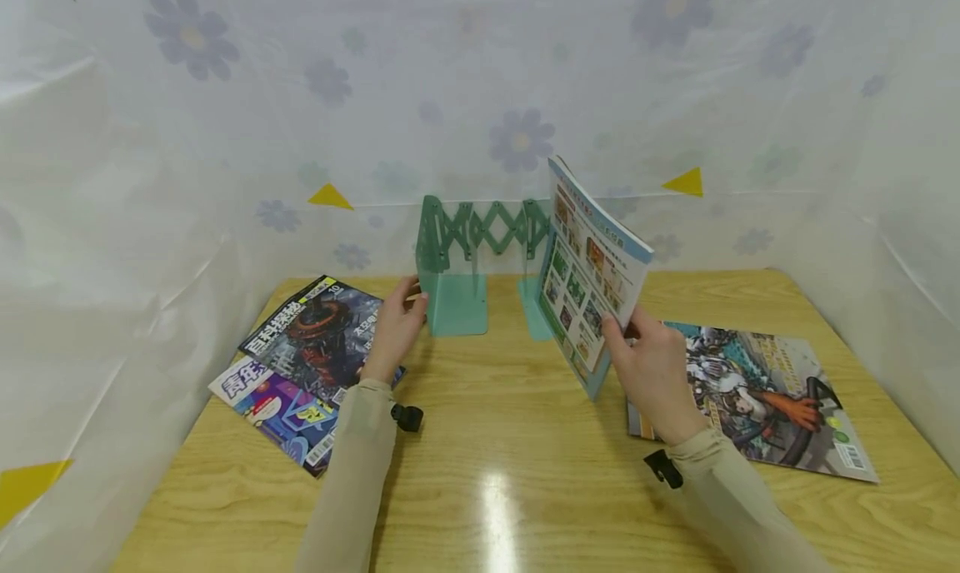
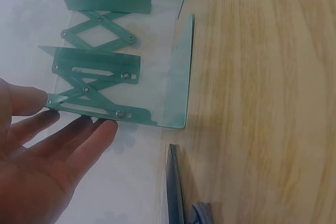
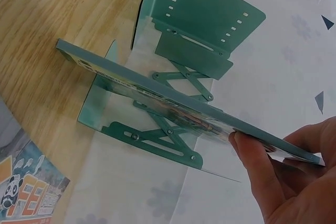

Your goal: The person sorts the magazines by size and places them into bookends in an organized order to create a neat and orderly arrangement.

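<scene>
A green expandable bookend stands at the back of the table, its crisscross links stretched between end plates. My left hand is at its left end plate; in the left wrist view the thumb lies at the plate's edge, with the fingers along the outer side. My right hand pinches a thin magazine near its lower right edge. It is tilted and hides part of the bookend's right end. From the right wrist view, the magazine's spine crosses above the bookend's near end.
Two overlapping magazines, a dark one and a purple one, lie on the wooden table at left. Another magazine lies at right beneath my right forearm. A white flowered sheet hangs close behind the bookend.
</scene>
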